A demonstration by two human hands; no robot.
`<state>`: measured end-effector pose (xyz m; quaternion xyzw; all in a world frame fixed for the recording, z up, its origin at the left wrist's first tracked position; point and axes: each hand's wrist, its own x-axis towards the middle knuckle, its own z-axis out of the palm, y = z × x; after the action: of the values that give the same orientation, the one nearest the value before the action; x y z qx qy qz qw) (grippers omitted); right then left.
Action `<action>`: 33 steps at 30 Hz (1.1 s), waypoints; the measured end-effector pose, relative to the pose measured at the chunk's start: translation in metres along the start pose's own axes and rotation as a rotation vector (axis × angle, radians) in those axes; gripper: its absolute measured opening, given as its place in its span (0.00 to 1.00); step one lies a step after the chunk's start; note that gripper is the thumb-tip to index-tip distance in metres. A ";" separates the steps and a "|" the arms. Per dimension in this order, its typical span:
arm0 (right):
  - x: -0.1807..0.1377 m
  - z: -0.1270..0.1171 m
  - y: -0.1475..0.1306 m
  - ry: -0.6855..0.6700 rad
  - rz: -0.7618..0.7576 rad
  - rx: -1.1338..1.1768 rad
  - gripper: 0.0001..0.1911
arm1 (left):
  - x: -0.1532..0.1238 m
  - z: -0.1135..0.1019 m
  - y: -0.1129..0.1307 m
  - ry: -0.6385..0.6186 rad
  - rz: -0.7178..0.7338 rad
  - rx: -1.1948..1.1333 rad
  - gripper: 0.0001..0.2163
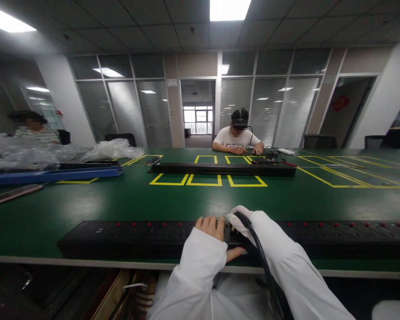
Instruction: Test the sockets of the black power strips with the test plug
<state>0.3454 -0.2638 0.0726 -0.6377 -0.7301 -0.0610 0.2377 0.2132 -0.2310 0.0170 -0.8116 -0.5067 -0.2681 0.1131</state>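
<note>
A long black power strip [120, 235] with red switches lies along the near edge of the green table [86, 200]. My left hand [216, 235], bare beyond a white sleeve, rests on top of the strip with its fingers curled over it and the thumb against its front face. My right hand [243, 220], in a white glove, sits just right of it on the strip, closed round a black cable [263, 266] that runs down over my forearm toward me.
A second black power strip [223, 169] lies across the table's middle beside yellow floor-tape boxes [206, 180]. A person in a white shirt [237, 138] works at the far side. Blue trays [53, 174] and plastic bags [113, 149] sit at left, where another person [33, 129] sits.
</note>
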 end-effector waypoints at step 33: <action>-0.013 -0.005 -0.017 -0.051 -0.086 -0.149 0.19 | 0.001 -0.003 -0.003 -0.084 0.017 -0.023 0.36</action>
<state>0.3318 -0.2801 0.0753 -0.6230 -0.7561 -0.1092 0.1682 0.2102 -0.2298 0.0199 -0.8277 -0.5010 -0.2384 0.0848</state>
